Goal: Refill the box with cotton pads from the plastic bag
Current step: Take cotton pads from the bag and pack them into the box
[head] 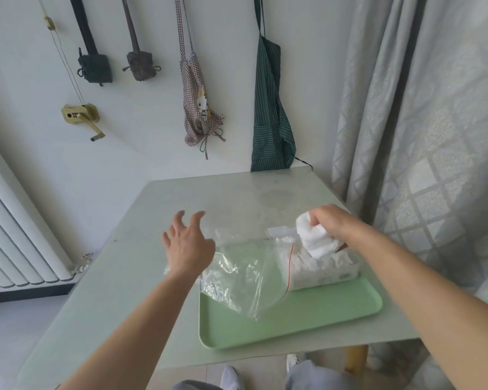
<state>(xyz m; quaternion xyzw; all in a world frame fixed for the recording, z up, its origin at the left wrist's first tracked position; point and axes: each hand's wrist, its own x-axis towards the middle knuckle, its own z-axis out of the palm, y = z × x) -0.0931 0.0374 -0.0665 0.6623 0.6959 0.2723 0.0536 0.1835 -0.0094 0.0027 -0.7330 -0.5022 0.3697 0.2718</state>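
Head view, looking down over a pale table (197,198) pushed against a white wall. On it sits a mint-green tray (293,325), near the front edge and toward the right.

At the far right of the tray stands the white box (324,274), its top heaped with loose white cotton. The person's right hand (333,223) is just above it, fingers curled round a thick wad of cotton pads (313,237), whose lower end touches the heap in the box.

A clear plastic bag (237,274) lies crumpled across the left and middle of the tray. Its red zip line drapes over the left end of the box, and some white pads show inside it at its left side.

The left hand (188,246) hangs above the table at the bag's left edge, fingers spread wide and straight, holding nothing. I can't tell whether its heel touches the plastic.

On the wall behind hang a dark green striped apron (271,114) and a brown checked apron (199,102) with a cartoon figure. A grey patterned curtain (423,108) falls at the right, and a white radiator (9,226) stands at the left.
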